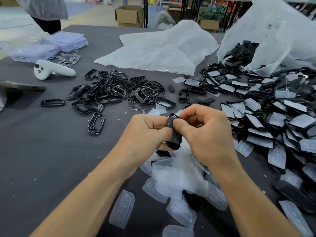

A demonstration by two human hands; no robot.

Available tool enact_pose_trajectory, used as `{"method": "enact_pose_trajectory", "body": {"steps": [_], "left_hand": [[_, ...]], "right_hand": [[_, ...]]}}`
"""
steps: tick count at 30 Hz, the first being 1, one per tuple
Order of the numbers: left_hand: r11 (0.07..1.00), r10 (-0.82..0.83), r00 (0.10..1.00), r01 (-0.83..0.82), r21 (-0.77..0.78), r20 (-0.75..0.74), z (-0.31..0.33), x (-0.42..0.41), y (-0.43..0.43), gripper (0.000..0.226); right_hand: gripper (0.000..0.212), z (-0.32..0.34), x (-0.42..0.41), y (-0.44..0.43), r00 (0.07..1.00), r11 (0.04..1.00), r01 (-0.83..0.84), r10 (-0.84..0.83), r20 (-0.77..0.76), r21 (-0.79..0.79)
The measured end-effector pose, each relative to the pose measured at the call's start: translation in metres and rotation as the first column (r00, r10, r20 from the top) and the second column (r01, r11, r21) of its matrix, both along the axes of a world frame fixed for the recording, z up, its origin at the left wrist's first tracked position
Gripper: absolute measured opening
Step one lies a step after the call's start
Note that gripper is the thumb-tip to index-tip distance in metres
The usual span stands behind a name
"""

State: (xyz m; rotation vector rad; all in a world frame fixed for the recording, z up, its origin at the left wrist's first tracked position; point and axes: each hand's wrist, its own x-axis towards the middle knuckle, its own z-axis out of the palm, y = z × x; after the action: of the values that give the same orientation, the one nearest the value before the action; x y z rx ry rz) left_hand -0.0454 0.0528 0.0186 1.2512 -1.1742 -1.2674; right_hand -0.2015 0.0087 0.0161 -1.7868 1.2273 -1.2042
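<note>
Both hands were up over the table (pixel 42 151), mid-frame, working one black shell (pixel 174 135); left hand (pixel 150 129) had its fingers curled round the shell's left edge, thumb on top; right hand (pixel 205 134) pinched the upper end, thumb and forefinger clenched on it; neither hand slack. Shell was held edge-on, off the table, directly above the loose heap of clear covers (pixel 179 178); couldn't tell whether a cover was on it, fingers hid that face.

My read: the step was peeling a clear cover off a shell; covered parts (pixel 273 120) were piled to the right, bare black frames (pixel 118 89) to the upper left, shed covers under the hands; could have been the reverse, fitting, but the layout suggested stripping.

To do it well: left hand should brace the shell by its long edges only, not across the opening; it looked like a thin frame, likely to flex or crack if twisted; right thumb should start at a corner and roll the cover off lengthwise, not yank; keep the work low over the heap so the cover drops there; bare frame then goes left, well apart from the covered stock, so piles don't mix.

White controller (pixel 51 70) and crumpled plastic sheet (pixel 159 52) sat further back, clear of that path.
</note>
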Motion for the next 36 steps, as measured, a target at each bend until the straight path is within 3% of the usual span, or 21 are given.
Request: {"method": "enact_pose_trajectory", "body": {"steps": [5,9,16,21,31,36], "left_hand": [[0.990,0.134,0.975,-0.126,0.057,-0.175,0.001,-0.008,-0.002,0.025],[0.958,0.286,0.920,-0.272,0.089,-0.268,0.002,-0.010,-0.005,0.023],[0.937,0.345,0.937,-0.342,-0.068,0.056,0.003,-0.007,-0.002,0.023],[0.926,0.376,0.926,-0.376,0.006,0.007,0.007,0.004,-0.003,0.014],[0.940,0.329,0.944,-0.325,0.102,-0.029,0.003,0.007,-0.007,0.011],[0.945,0.315,0.949,-0.311,0.096,-0.024,0.002,0.007,-0.007,0.010]], "right_hand": [[0.004,-0.004,0.002,-0.004,0.985,0.966,-0.071,0.028,0.173,0.248],[0.022,-0.005,0.006,0.001,0.945,0.885,-0.248,0.132,0.298,0.395],[0.019,-0.003,0.007,0.001,0.950,0.931,-0.152,0.045,0.309,0.332],[0.023,0.001,0.001,-0.002,0.977,0.952,-0.086,0.022,0.214,0.294],[0.022,0.005,-0.003,-0.003,0.970,0.967,-0.042,-0.021,0.242,0.250],[0.016,0.003,-0.001,-0.002,0.977,0.976,-0.081,0.037,0.209,0.204]]}}
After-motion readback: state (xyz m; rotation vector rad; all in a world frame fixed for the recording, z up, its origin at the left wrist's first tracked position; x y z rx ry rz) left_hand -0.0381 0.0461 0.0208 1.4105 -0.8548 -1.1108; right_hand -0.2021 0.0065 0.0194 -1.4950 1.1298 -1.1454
